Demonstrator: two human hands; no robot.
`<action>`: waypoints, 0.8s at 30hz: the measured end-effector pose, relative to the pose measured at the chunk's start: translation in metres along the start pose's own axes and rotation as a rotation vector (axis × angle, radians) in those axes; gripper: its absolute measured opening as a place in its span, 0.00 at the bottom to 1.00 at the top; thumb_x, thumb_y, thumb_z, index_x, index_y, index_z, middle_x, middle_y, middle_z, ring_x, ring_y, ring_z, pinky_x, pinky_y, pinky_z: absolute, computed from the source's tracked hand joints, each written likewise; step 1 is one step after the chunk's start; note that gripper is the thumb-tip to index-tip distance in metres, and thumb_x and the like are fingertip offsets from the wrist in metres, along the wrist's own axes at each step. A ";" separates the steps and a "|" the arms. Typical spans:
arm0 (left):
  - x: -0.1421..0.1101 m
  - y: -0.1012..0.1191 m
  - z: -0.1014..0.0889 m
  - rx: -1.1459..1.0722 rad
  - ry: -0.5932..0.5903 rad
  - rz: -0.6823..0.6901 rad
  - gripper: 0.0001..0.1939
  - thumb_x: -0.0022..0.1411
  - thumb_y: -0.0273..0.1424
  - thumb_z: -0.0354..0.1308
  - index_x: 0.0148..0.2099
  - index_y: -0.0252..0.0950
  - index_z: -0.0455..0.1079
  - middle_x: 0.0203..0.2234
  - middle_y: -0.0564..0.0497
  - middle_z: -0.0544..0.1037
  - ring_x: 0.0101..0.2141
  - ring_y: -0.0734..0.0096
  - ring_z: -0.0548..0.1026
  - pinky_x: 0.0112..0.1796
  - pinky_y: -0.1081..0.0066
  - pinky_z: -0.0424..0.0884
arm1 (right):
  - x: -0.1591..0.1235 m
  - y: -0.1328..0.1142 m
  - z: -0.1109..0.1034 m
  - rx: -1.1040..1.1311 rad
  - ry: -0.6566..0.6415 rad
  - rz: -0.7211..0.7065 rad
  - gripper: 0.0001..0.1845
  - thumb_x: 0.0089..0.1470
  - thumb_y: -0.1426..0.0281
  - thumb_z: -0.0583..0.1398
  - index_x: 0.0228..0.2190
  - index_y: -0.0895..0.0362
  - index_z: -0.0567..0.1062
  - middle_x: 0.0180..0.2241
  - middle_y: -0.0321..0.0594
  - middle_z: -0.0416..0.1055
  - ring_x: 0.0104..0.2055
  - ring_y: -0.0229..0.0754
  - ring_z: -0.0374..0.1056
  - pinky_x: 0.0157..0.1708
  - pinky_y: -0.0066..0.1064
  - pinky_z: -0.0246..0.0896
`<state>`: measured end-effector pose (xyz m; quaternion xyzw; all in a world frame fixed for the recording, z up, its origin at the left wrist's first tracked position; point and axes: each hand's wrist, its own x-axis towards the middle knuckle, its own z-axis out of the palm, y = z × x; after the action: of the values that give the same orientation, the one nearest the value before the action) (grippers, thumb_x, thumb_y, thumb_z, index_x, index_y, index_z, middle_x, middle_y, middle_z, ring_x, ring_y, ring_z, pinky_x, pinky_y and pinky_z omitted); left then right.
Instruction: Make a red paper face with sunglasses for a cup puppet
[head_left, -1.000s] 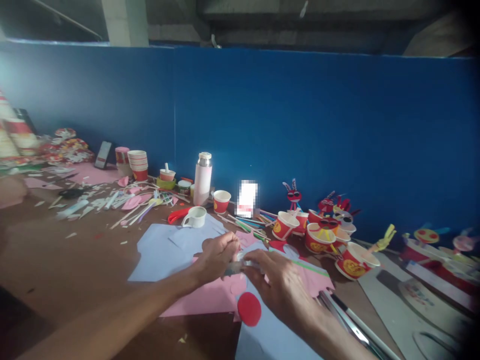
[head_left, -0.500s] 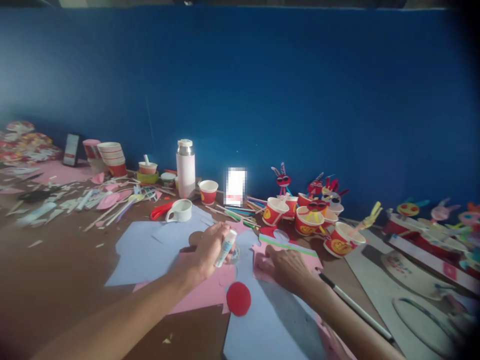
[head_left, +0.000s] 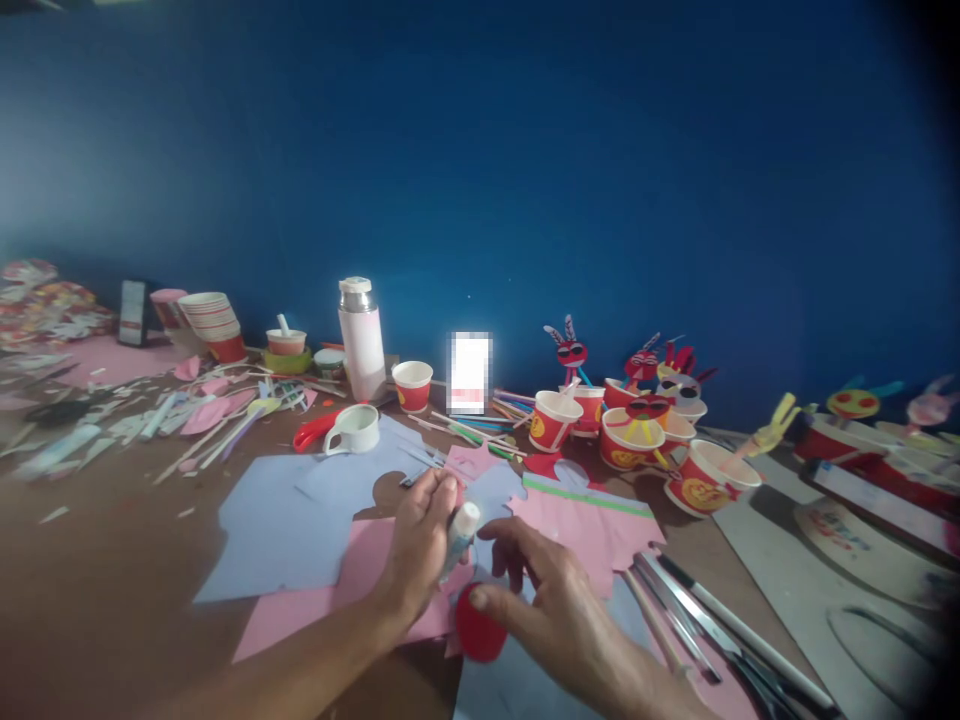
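My left hand (head_left: 424, 535) is closed around a white and pale blue glue stick (head_left: 456, 540), its white end pointing up. What lies behind those fingers is hidden. My right hand (head_left: 551, 590) hovers with its fingers curved and apart, and its thumb overlaps a round red paper disc (head_left: 484, 635). Whether the thumb presses on the disc I cannot tell. Pink paper (head_left: 367, 560) and pale blue paper (head_left: 277, 530) spread beneath and left of the hands. Another pink sheet (head_left: 592, 530) with a green strip lies beyond my right hand.
Scissors (head_left: 686, 600) and a pen (head_left: 750, 620) lie at the right. Ahead stand a white mug (head_left: 356, 428), a thermos (head_left: 362, 345) and a paper cup (head_left: 412, 388). Several decorated cups (head_left: 631, 440) are farther right. Paper scraps (head_left: 217, 410) litter the left.
My right hand has left the pink sheet and come left and nearer, over the red disc, uncovering the scissors. The left hand still holds the glue stick. The view has shifted slightly.
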<state>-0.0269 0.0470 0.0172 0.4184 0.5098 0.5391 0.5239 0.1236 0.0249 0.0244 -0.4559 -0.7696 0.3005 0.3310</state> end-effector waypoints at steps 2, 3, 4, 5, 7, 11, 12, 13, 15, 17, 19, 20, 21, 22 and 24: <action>-0.003 -0.005 0.003 0.008 0.011 0.028 0.14 0.62 0.42 0.48 0.29 0.39 0.57 0.18 0.60 0.60 0.16 0.78 0.60 0.17 0.77 0.60 | -0.003 -0.001 0.010 0.064 0.053 -0.016 0.16 0.44 0.66 0.65 0.37 0.55 0.72 0.26 0.34 0.71 0.27 0.38 0.65 0.26 0.27 0.59; -0.004 -0.007 0.005 0.009 0.020 0.042 0.14 0.62 0.42 0.48 0.29 0.39 0.57 0.19 0.60 0.60 0.18 0.77 0.60 0.18 0.77 0.60 | -0.004 -0.001 0.014 0.077 0.076 -0.006 0.16 0.43 0.68 0.66 0.36 0.55 0.72 0.26 0.34 0.71 0.27 0.38 0.64 0.26 0.27 0.59; -0.005 -0.009 0.006 0.008 0.031 0.055 0.14 0.62 0.41 0.49 0.29 0.39 0.57 0.20 0.59 0.60 0.19 0.77 0.61 0.20 0.77 0.61 | -0.005 0.000 0.016 0.083 0.091 0.015 0.15 0.42 0.71 0.65 0.35 0.56 0.72 0.27 0.34 0.70 0.27 0.38 0.63 0.27 0.28 0.59; -0.006 -0.012 0.008 0.005 0.039 0.068 0.14 0.62 0.41 0.49 0.28 0.38 0.57 0.20 0.59 0.60 0.20 0.77 0.61 0.22 0.77 0.61 | -0.005 0.001 0.018 0.088 0.097 0.042 0.15 0.41 0.73 0.65 0.35 0.56 0.71 0.27 0.34 0.70 0.27 0.38 0.63 0.28 0.28 0.58; -0.008 -0.016 0.009 -0.005 0.035 0.086 0.15 0.62 0.42 0.49 0.28 0.38 0.57 0.21 0.58 0.60 0.22 0.76 0.61 0.24 0.77 0.62 | -0.004 0.001 0.021 0.097 0.095 0.089 0.13 0.41 0.76 0.63 0.34 0.56 0.71 0.28 0.34 0.70 0.27 0.38 0.62 0.29 0.28 0.57; -0.011 -0.022 0.010 -0.018 -0.008 0.095 0.16 0.62 0.44 0.48 0.29 0.37 0.59 0.20 0.58 0.61 0.22 0.76 0.62 0.24 0.76 0.61 | -0.001 0.003 0.022 0.138 0.101 0.105 0.06 0.44 0.75 0.60 0.30 0.56 0.71 0.26 0.33 0.68 0.27 0.37 0.60 0.27 0.28 0.54; -0.011 -0.022 0.010 -0.022 -0.011 0.095 0.16 0.62 0.43 0.49 0.29 0.37 0.60 0.20 0.58 0.61 0.22 0.76 0.63 0.24 0.76 0.61 | -0.001 0.003 0.021 0.157 0.115 0.084 0.05 0.45 0.75 0.59 0.29 0.56 0.71 0.26 0.33 0.67 0.27 0.37 0.60 0.27 0.28 0.54; -0.011 -0.022 0.009 -0.027 -0.011 0.096 0.15 0.62 0.43 0.49 0.29 0.37 0.61 0.19 0.58 0.62 0.22 0.76 0.63 0.24 0.76 0.61 | -0.001 0.003 0.019 0.183 0.129 0.054 0.05 0.45 0.75 0.59 0.28 0.55 0.70 0.26 0.33 0.67 0.28 0.37 0.59 0.28 0.28 0.54; -0.010 -0.019 0.007 -0.043 -0.010 0.097 0.14 0.61 0.42 0.50 0.29 0.37 0.60 0.19 0.58 0.63 0.21 0.77 0.63 0.23 0.77 0.61 | -0.002 0.003 0.014 0.272 0.149 0.000 0.04 0.47 0.73 0.58 0.30 0.55 0.69 0.28 0.34 0.67 0.30 0.39 0.60 0.32 0.29 0.56; -0.007 -0.015 0.003 -0.057 -0.024 0.079 0.14 0.61 0.41 0.50 0.29 0.37 0.59 0.18 0.57 0.66 0.19 0.77 0.64 0.20 0.77 0.60 | -0.003 0.003 0.008 0.419 0.129 -0.027 0.04 0.53 0.70 0.56 0.34 0.54 0.68 0.31 0.36 0.67 0.33 0.40 0.61 0.36 0.31 0.58; -0.003 -0.011 -0.002 -0.061 -0.045 0.053 0.15 0.61 0.42 0.49 0.29 0.37 0.59 0.18 0.56 0.69 0.16 0.77 0.65 0.18 0.77 0.60 | -0.005 0.005 0.003 0.570 0.081 -0.017 0.05 0.57 0.67 0.53 0.36 0.54 0.66 0.33 0.36 0.67 0.34 0.40 0.62 0.37 0.32 0.59; -0.002 -0.009 -0.004 -0.060 -0.051 0.045 0.15 0.61 0.42 0.50 0.29 0.36 0.60 0.18 0.55 0.71 0.15 0.77 0.65 0.17 0.77 0.60 | -0.005 0.007 0.001 0.614 0.062 -0.008 0.06 0.59 0.65 0.52 0.37 0.54 0.65 0.32 0.36 0.67 0.33 0.39 0.62 0.36 0.32 0.60; -0.001 -0.008 -0.006 -0.058 -0.051 0.042 0.15 0.60 0.41 0.51 0.29 0.35 0.61 0.17 0.55 0.71 0.14 0.78 0.65 0.16 0.78 0.60 | -0.005 0.010 0.000 0.632 0.052 0.000 0.07 0.60 0.64 0.51 0.36 0.54 0.65 0.30 0.35 0.66 0.31 0.38 0.62 0.34 0.30 0.59; -0.001 -0.007 -0.007 -0.054 -0.045 0.045 0.15 0.59 0.41 0.52 0.28 0.35 0.63 0.17 0.55 0.71 0.13 0.80 0.64 0.16 0.79 0.59 | -0.005 0.013 0.000 0.634 0.057 0.011 0.09 0.60 0.63 0.50 0.35 0.54 0.65 0.27 0.33 0.64 0.28 0.37 0.60 0.31 0.29 0.59; -0.001 -0.007 -0.007 -0.051 -0.036 0.051 0.15 0.57 0.41 0.55 0.28 0.33 0.66 0.17 0.56 0.70 0.13 0.82 0.62 0.16 0.80 0.58 | -0.003 0.019 0.000 0.614 0.110 0.056 0.11 0.60 0.61 0.51 0.34 0.55 0.66 0.23 0.30 0.60 0.24 0.34 0.56 0.26 0.27 0.55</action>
<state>-0.0323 0.0444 0.0093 0.4276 0.4756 0.5575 0.5293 0.1339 0.0296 0.0089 -0.3712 -0.6109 0.5027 0.4860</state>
